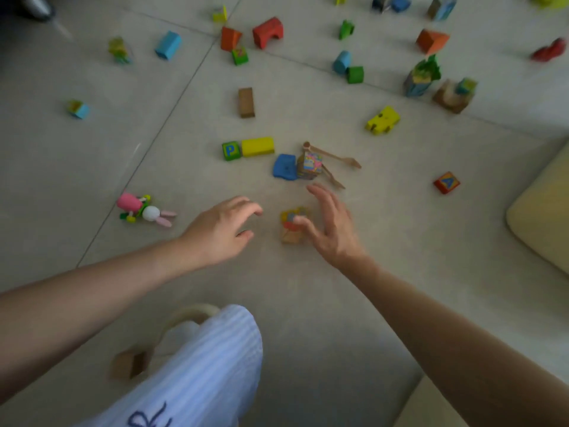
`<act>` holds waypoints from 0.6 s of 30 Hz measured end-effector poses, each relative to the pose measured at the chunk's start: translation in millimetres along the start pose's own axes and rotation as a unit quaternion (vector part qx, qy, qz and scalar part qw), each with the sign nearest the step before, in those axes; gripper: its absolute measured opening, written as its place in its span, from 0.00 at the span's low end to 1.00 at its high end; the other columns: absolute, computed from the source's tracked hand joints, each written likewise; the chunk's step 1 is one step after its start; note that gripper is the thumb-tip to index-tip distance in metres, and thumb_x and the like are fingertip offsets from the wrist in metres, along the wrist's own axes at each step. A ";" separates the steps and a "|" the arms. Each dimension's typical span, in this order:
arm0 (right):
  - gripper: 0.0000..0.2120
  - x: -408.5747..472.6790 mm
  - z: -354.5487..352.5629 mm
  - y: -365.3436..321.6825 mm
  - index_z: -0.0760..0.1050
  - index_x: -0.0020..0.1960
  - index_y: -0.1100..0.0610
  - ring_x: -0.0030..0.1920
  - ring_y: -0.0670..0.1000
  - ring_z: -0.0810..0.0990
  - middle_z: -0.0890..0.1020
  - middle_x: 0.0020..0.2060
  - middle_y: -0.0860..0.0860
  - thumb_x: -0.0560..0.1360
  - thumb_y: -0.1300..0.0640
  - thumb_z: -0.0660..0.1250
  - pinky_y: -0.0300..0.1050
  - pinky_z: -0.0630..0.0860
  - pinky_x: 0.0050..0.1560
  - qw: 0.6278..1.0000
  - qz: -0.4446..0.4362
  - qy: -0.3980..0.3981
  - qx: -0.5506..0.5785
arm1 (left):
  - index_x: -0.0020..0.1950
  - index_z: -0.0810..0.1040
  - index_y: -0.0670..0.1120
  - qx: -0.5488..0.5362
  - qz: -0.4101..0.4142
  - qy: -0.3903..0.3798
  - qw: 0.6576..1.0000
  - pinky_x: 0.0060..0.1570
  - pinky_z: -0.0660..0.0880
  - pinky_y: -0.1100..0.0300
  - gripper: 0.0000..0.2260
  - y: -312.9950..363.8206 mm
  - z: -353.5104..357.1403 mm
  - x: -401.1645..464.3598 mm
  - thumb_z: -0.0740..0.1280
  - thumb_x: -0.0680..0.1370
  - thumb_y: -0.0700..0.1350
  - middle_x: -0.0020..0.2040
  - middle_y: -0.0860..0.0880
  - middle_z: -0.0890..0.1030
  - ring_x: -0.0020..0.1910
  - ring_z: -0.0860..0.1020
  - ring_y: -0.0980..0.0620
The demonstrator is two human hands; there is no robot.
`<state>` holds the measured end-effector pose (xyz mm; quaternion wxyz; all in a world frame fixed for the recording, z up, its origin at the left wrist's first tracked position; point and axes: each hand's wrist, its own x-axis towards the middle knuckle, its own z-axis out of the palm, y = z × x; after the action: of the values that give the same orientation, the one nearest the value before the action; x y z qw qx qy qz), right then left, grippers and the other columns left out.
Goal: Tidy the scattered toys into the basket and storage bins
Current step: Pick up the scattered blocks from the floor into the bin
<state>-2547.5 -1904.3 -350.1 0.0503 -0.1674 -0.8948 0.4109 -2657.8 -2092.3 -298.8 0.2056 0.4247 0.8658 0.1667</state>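
Several wooden toy blocks lie scattered over the grey tiled floor. A picture block (292, 224) sits between my two hands. My right hand (328, 224) hovers spread beside it, thumb in front of the block, holding nothing. My left hand (221, 229) reaches out to the block's left with loosely curled fingers, empty. Just beyond lie a blue block (284, 167), a patterned cube (311, 164) and wooden tongs (334, 163). A green P cube (230, 150) touches a yellow block (258, 146). A pink and white rabbit toy (144, 209) lies to the left.
A brown block (246, 102), a yellow block (382, 120), a red A cube (446, 182) and a red arch (268, 32) lie farther out. A cream cushion (542, 208) is at right. My striped trouser knee (209, 359) partly hides a wooden ring (184, 315); a plain block (127, 363) is beside it.
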 end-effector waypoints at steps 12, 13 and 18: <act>0.24 0.4 -5.1 2.9 0.73 0.63 0.60 0.55 0.60 0.78 0.78 0.57 0.58 0.67 0.63 0.60 0.48 0.73 0.55 0.999 0.000 0.044 -0.025 | 0.45 0.72 0.47 0.009 0.151 0.059 0.987 0.37 0.68 0.62 0.09 8.8 42.0 39.9 0.67 0.66 0.46 0.43 0.44 0.74 0.39 0.76 0.49; 0.25 3.2 -1.3 -1.6 0.72 0.64 0.57 0.55 0.59 0.78 0.78 0.57 0.56 0.67 0.59 0.62 0.49 0.74 0.53 0.997 -0.032 0.019 -0.071 | 0.44 0.70 0.49 -0.050 0.088 0.098 0.990 0.39 0.67 0.63 0.09 2.0 34.0 37.5 0.64 0.65 0.48 0.42 0.47 0.72 0.39 0.73 0.53; 0.33 20.2 21.4 -15.3 0.77 0.57 0.55 0.47 0.60 0.79 0.79 0.47 0.55 0.54 0.50 0.80 0.49 0.76 0.44 0.971 -0.016 -0.053 -0.232 | 0.34 0.67 0.51 -0.294 -0.224 0.249 0.895 0.34 0.66 0.72 0.10 -26.9 -1.0 17.7 0.62 0.57 0.52 0.37 0.50 0.70 0.33 0.69 0.58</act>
<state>-2575.2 -1922.1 -353.6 -0.0311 -0.1376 -0.9697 0.1993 -2686.1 -2093.9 -314.2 0.1305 0.0845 0.8723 0.4635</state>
